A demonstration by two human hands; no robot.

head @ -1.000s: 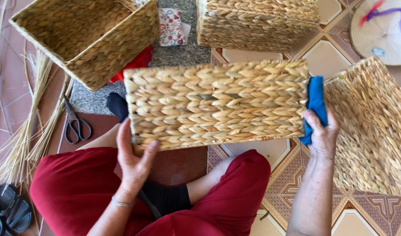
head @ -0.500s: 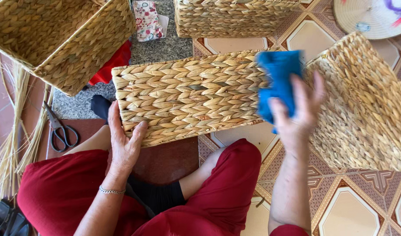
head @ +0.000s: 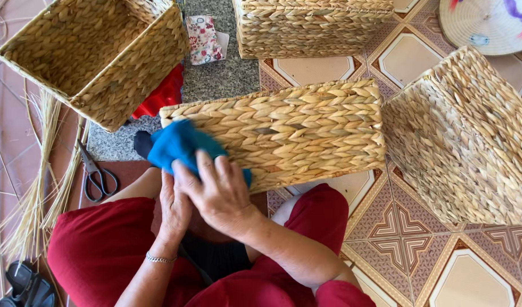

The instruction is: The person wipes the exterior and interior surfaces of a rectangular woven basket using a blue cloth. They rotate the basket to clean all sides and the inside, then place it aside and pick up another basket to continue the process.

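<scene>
Head view: the person sits on the tiled floor (head: 471,278) in red trousers with a rectangular woven basket (head: 289,131) lying on its side across the lap, its long plaited wall turned upward. The right hand (head: 218,193) reaches across the body and presses a blue cloth (head: 178,145) flat against the basket's left end, fingers spread over the cloth rather than pinching it. The left hand (head: 175,207) sits just beneath, fingers curled up against the basket's lower left edge, steadying it; how tightly it grips I cannot tell, as the right hand covers part of it.

As a judgement, the wiping is under way: the cloth covers only the left end, and the rest of the upturned wall lies uncovered. Three more baskets of the same weave stand around: one open at upper left (head: 96,57), one at top centre (head: 312,25), one tipped at right (head: 465,136). Scissors (head: 96,176) lie beside loose straw strands (head: 33,187) on the left.
</scene>
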